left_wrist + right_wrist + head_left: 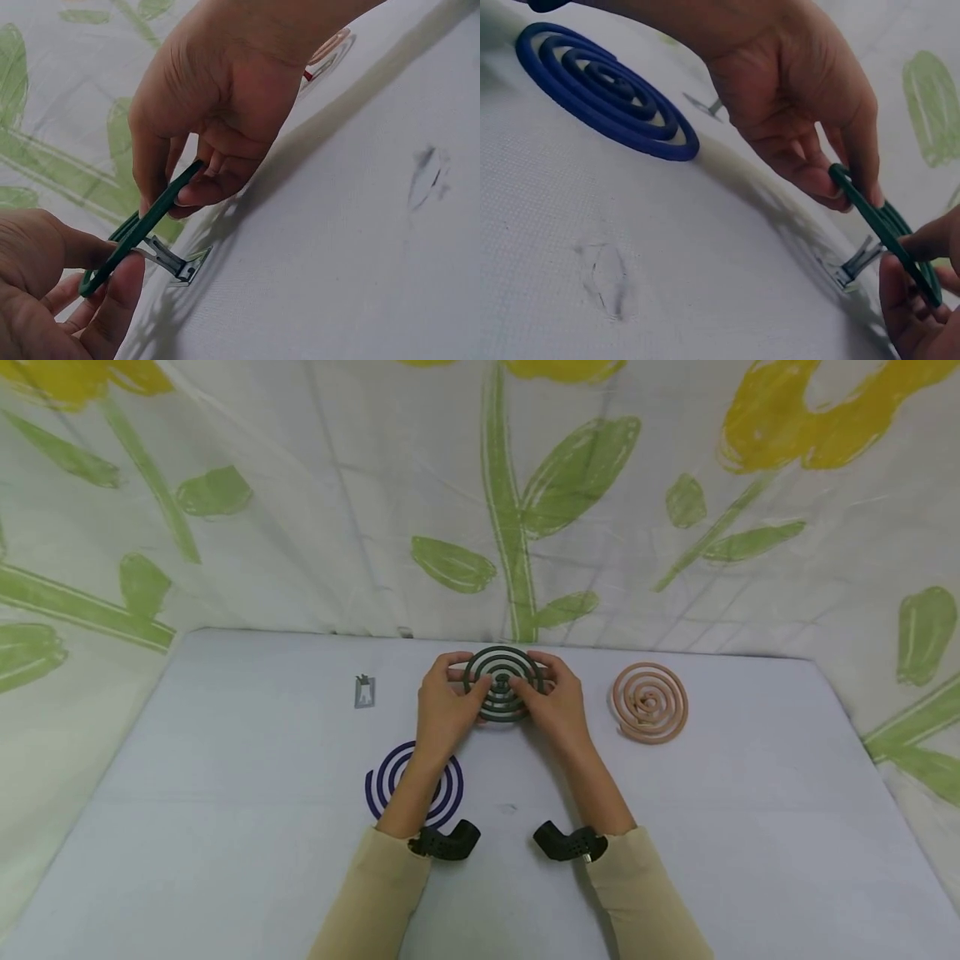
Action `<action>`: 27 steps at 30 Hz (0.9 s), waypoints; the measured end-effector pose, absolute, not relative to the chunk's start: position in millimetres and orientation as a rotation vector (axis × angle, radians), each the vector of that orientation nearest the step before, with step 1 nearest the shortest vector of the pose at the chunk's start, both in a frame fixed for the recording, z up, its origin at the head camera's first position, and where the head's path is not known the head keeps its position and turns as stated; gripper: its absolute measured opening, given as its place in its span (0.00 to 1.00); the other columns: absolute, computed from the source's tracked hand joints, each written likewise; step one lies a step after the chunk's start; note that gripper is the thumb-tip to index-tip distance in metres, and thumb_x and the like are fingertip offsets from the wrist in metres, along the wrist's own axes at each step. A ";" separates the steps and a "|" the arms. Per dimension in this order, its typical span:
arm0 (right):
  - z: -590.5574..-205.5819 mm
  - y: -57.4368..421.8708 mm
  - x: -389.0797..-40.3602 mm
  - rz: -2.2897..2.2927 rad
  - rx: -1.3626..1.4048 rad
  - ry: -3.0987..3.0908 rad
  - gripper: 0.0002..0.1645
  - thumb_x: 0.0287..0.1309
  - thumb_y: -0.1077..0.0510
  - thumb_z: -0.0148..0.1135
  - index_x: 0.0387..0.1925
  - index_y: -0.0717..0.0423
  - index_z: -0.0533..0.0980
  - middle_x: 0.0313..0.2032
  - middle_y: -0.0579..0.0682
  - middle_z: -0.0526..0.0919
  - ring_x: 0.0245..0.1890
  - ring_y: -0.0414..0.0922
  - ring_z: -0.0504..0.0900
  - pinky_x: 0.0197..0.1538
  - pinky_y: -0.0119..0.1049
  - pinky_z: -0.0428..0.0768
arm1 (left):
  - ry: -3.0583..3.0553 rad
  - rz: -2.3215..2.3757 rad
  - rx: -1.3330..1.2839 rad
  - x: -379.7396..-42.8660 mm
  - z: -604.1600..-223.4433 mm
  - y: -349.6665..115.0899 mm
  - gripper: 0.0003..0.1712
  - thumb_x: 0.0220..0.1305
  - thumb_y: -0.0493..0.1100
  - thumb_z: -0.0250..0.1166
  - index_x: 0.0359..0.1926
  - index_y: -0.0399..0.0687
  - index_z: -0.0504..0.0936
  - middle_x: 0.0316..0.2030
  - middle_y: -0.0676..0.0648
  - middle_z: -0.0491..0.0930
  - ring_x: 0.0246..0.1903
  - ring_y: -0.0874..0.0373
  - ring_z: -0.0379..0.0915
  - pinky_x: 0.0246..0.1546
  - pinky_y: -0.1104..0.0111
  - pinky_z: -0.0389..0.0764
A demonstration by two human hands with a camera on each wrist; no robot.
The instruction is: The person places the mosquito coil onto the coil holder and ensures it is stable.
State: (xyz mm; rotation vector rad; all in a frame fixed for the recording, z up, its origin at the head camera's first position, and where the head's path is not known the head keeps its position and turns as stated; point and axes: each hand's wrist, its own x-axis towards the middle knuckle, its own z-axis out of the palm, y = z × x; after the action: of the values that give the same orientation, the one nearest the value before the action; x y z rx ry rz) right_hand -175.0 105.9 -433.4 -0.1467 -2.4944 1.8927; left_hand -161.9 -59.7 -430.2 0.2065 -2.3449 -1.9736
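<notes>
Both hands hold a dark green mosquito coil [502, 683] near the back of the table, the left hand [442, 702] at its left edge and the right hand [558, 697] at its right edge. Thumbs lie on its upper face while the other fingers go round and under the rim. In the left wrist view the coil is tilted above a small metal coil stand [187, 268] on the table. The upright prongs of this stand reach the coil's underside near its centre.
A blue mosquito coil [613, 88] lies partly under the left forearm. Left of the hands sits another small metal stand [364, 703]. To the right is an orange-brown coil [651, 739]. A white curtain with painted flowers [577, 477] hangs behind the table.
</notes>
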 end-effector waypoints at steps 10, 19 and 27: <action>-433.1 104.3 -175.0 1.947 -0.135 -2.456 0.32 0.66 0.62 0.71 0.70 0.55 0.75 0.52 0.62 0.80 0.35 0.39 0.83 0.31 0.27 0.85 | -2.345 -1.975 0.218 -162.9 -429.9 -61.0 0.25 0.67 0.39 0.72 0.64 0.45 0.79 0.46 0.37 0.83 0.25 0.53 0.86 0.20 0.57 0.89; -434.0 101.3 -176.0 1.817 -0.121 -2.510 0.31 0.66 0.59 0.71 0.69 0.54 0.75 0.54 0.62 0.82 0.38 0.43 0.84 0.35 0.26 0.83 | -2.343 -1.967 0.222 -163.9 -430.2 -63.6 0.26 0.67 0.38 0.72 0.64 0.45 0.79 0.47 0.37 0.83 0.26 0.50 0.86 0.18 0.61 0.87; -433.5 101.8 -175.4 1.821 -0.126 -2.513 0.31 0.66 0.59 0.72 0.69 0.55 0.75 0.53 0.62 0.83 0.35 0.41 0.83 0.31 0.28 0.85 | -2.356 -1.960 0.233 -164.3 -430.8 -61.7 0.25 0.68 0.38 0.71 0.64 0.45 0.79 0.47 0.37 0.84 0.28 0.52 0.86 0.19 0.62 0.87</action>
State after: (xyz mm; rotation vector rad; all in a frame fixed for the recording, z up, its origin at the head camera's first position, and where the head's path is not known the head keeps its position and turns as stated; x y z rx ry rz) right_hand -175.4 101.8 -433.5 -0.1262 -2.5126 1.8212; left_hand -164.3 -61.7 -430.8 0.2332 -2.3556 -1.9602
